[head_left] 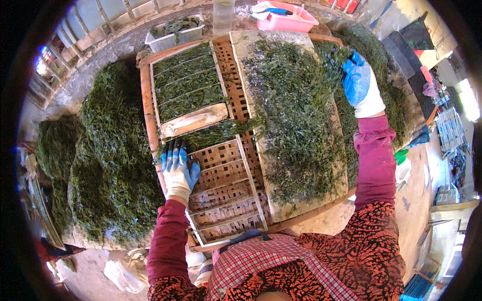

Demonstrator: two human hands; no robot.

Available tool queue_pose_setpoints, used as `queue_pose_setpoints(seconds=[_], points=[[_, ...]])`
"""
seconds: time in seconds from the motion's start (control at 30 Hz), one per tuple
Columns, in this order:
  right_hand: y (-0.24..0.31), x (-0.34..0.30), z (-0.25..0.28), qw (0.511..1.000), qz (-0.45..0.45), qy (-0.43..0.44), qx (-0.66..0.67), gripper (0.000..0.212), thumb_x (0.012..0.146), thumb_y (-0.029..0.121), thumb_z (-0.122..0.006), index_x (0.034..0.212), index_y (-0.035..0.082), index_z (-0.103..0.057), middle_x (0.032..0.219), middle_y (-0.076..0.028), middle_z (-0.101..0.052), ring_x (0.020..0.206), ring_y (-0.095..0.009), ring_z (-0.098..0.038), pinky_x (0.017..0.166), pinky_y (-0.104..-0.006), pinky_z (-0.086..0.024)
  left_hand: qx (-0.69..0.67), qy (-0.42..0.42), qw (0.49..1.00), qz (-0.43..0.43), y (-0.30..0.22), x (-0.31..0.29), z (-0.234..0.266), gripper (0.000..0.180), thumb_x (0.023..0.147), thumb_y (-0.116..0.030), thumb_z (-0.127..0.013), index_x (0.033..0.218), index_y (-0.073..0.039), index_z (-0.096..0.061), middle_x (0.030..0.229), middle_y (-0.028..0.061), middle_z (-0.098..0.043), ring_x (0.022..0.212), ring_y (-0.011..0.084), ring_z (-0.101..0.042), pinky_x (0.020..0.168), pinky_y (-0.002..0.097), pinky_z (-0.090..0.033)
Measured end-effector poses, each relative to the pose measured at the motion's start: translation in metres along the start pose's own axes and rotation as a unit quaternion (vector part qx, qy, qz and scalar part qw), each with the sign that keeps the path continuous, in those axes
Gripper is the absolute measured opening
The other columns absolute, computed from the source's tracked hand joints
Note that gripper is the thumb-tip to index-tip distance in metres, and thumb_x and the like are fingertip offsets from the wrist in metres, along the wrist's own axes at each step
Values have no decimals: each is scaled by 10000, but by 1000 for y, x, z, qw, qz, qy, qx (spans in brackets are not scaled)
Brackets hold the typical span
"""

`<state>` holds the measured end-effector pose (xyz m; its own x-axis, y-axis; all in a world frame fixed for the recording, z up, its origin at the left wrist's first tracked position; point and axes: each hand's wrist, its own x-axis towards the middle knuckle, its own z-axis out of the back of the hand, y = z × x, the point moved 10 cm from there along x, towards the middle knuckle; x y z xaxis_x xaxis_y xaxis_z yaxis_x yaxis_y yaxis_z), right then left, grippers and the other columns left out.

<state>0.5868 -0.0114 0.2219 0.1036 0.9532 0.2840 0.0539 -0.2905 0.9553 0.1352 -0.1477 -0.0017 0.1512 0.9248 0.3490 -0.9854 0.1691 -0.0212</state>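
Observation:
My left hand (179, 173), in a white glove with blue fingertips, lies flat with its fingers stretched over a strip of green seaweed (211, 136) in a slatted white frame (244, 173). Beyond that strip a pale wooden block (195, 120) lies across the frame. The far compartments hold seaweed; the near ones show the woven brown lattice (218, 168) beneath. Up at the far right, my right hand (359, 85), gloved alike, closes on a clump of seaweed (331, 62). That clump hangs, slightly blurred, by the edge of a pale board (278, 208) strewn with loose seaweed.
Large seaweed heaps rise at left (113, 145) and right (396, 100). Behind the frame stand a white tub (175, 39) with dark contents and a pink basin (286, 21) with gloves on its rim. A white sack (128, 271) lies on the floor at lower left.

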Motion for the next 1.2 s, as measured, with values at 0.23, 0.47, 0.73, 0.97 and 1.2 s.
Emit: queue_pose_setpoints(seconds=[0.23,0.47,0.73,0.97,1.2], points=[[41,-4,-157,957,63,206,196,302,880,-15,-554,1164,60,-621,1038,-36,-680,978,-148,-645,859,-291,-515,-98,-38,994,14,9,-1,11,612,818,-332,-664,1319,-6,-534,1327,228,-563,1234,407,-519,1121,522,-325],[-58,-74,-308,947,-92,224,209,277,877,-92,-586,1118,37,-630,1075,-95,-689,972,-216,-675,861,-353,-573,-182,-141,966,114,35,-43,63,536,847,-257,-560,1323,-11,-530,1365,282,-520,1262,473,-475,1127,558,-298],[-205,-140,-348,952,-61,204,-218,338,791,30,-698,1126,-1,-661,994,-150,-729,868,-290,-699,835,-383,-552,-186,-81,971,122,18,-23,9,400,849,-276,-605,1149,-15,-653,1326,279,-551,1250,515,-467,1127,555,-306],[-168,-132,-278,756,162,178,-609,371,723,94,-726,1092,105,-696,1054,-133,-692,942,-323,-666,826,-402,-542,-102,-66,987,109,29,-15,7,352,868,-252,-596,1128,-34,-688,1236,187,-641,1221,414,-541,1133,529,-315],[-119,-153,-267,728,184,172,-637,619,737,211,-765,1326,220,-577,1347,-49,-561,1231,-332,-514,1080,-545,-365,-127,-81,987,54,-12,-1,46,381,815,-262,-628,1151,-87,-670,1305,239,-588,1285,412,-504,1158,558,-263]])
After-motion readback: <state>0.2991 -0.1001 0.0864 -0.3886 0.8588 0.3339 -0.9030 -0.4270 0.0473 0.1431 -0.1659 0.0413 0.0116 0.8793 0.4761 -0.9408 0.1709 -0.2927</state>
